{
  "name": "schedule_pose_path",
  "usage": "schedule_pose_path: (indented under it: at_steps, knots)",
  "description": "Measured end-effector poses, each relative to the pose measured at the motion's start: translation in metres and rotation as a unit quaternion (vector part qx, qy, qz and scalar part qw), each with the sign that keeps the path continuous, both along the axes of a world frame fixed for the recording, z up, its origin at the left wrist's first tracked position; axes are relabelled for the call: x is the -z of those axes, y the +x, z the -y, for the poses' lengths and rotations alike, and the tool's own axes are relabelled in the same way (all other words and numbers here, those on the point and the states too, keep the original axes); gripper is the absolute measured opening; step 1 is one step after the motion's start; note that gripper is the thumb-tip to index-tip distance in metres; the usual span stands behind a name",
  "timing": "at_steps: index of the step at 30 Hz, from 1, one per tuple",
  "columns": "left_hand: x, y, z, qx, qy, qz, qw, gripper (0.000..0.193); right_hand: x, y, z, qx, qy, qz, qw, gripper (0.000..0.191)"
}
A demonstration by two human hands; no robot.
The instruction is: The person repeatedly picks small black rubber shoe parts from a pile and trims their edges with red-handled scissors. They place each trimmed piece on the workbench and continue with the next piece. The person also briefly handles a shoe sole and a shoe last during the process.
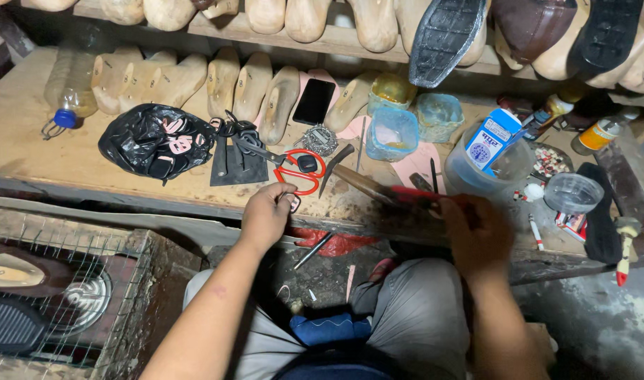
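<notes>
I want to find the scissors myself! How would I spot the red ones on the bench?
Look at the long wooden workbench under the row of wooden shoe forms. Near its front edge, just above the left hand, lie the red-handled scissors, right of the black plastic bag. Their bright red loops set them apart from the dark scissors beside them.

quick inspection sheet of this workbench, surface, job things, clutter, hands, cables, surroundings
surface: worn wooden bench, stained and crowded
job's things: red-handled scissors at the left hand's fingertips; wooden-handled hammer beside them; a red-handled tool under the right hand
clutter: crumpled black plastic bag, black phone, blue plastic tubs, clear bottle with blue cap
grips: left hand touching a small object by the scissors; right hand blurred, on the red tool
cables: nothing seen
surroundings: rows of wooden shoe lasts; wire mesh crate
</notes>
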State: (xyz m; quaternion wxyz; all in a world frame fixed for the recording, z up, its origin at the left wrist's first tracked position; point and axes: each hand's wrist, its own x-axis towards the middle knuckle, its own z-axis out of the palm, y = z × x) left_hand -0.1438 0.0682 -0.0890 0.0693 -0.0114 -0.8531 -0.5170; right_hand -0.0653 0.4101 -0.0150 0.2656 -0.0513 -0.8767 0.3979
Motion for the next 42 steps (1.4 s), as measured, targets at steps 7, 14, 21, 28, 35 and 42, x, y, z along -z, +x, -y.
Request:
schedule_pose_path:
  at_steps: [7, 14, 21, 28, 35, 42]
  knots:
    - [-0.004, 0.011, -0.005, 0.005, -0.087, -0.082, 0.993, 0.032, 0.002, -0.041, 0.063, -0.091, 0.006, 0.043, 0.995, 0.023]
    - [-0.006, 0.018, -0.006, 0.004, -0.091, -0.068, 0.994, 0.030, 0.033, -0.076, 0.094, -0.197, -0.271, 0.137, 0.932, 0.023]
    - [-0.009, 0.011, -0.006, 0.012, -0.039, -0.039, 0.998, 0.030, 0.053, -0.092, 0.116, -0.177, -0.270, 0.148, 0.935, 0.033]
    - [-0.002, 0.007, -0.006, 0.001, -0.039, -0.068, 0.997, 0.038, 0.064, -0.104, 0.134, -0.223, -0.231, 0.059, 0.945, 0.016]
    - [0.000, 0.017, 0.003, -0.027, -0.010, -0.067, 0.997, 0.035, 0.070, -0.146, 0.167, -0.258, 0.230, -0.042, 0.937, 0.015]
    - [0.001, 0.019, 0.021, 0.012, 0.042, -0.044, 0.998, 0.030, 0.070, -0.163, 0.184, -0.295, 0.264, -0.003, 0.918, 0.027]
